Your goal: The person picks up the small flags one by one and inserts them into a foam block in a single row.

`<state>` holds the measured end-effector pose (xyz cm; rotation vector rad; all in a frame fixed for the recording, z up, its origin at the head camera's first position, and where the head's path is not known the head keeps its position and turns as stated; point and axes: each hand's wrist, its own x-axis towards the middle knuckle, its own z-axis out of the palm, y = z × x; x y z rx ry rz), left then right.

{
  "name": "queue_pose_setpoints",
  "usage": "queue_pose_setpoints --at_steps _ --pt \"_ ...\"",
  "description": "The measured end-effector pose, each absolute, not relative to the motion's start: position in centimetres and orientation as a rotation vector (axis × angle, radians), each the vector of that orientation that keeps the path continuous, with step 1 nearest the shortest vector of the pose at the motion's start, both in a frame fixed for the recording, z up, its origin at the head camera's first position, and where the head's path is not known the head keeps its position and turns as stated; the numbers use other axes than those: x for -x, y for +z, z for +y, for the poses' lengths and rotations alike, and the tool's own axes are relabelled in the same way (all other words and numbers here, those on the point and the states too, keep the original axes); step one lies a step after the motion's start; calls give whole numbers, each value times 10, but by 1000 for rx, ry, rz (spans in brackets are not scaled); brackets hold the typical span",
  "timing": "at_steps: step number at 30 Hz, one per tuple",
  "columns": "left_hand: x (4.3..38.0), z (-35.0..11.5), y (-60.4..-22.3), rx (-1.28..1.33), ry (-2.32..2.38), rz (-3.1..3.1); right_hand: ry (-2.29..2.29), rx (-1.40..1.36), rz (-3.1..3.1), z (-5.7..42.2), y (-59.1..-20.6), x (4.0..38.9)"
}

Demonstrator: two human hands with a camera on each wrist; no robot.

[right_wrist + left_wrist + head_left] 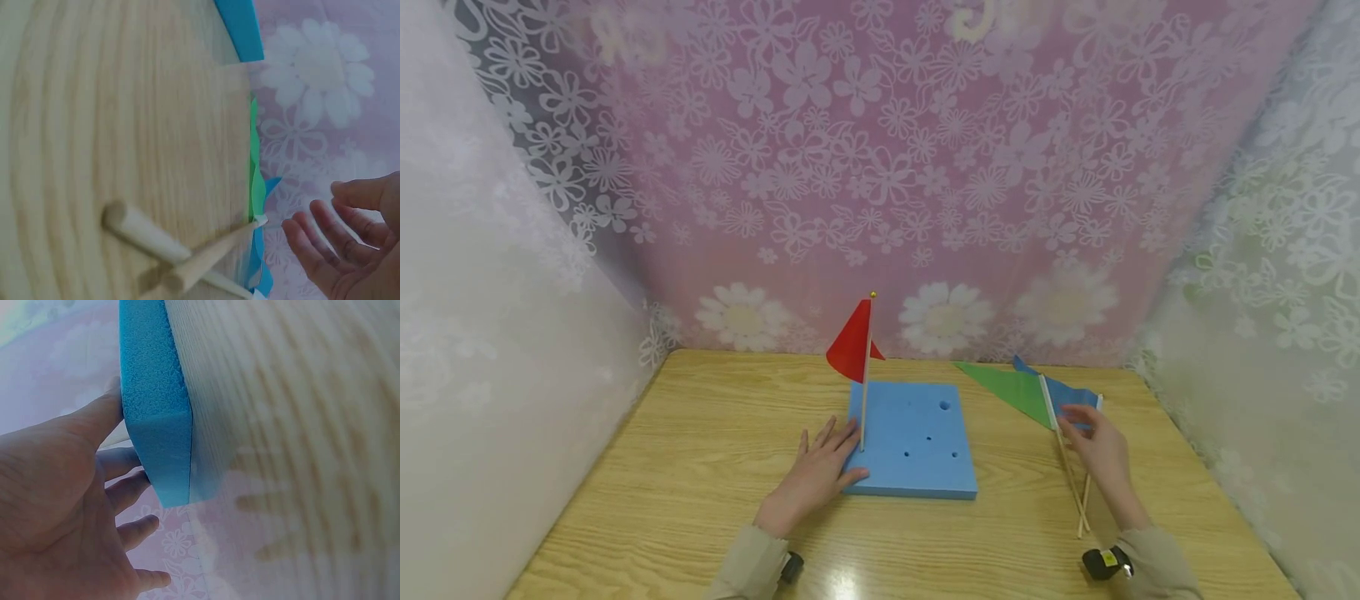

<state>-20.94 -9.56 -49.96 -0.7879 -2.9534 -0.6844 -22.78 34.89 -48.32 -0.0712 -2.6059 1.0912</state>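
A red flag (852, 343) stands nearly upright, its stick in a hole near the left edge of a blue foam board (910, 479). My left hand (812, 487) rests at that edge with spread fingers, the thumb on the front corner; the left wrist view shows the fingers against the foam block (156, 375). To the right, a green flag (1011, 390) and a blue flag (1078, 398) lie on the table with sticks crossed. Just over them is my right hand (1103, 454), fingers loosely bent; the right wrist view shows this hand (347, 256) holding nothing, apart from the sticks (206, 253).
The board has several other holes, the largest hole (945, 406) near its back right corner. A wood-grain table (730, 433) carries everything. Floral cloth (880, 200) hangs behind the table, and pale sheets (1262, 358) flank both sides.
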Motion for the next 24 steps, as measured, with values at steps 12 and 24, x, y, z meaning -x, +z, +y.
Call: queue_pose_setpoints --at_steps 12,24 --pt "210 -96 -502 792 -671 -2955 983 144 -2947 360 -486 229" --pt "212 -96 -504 786 -657 -2949 964 142 -3037 363 -490 232"
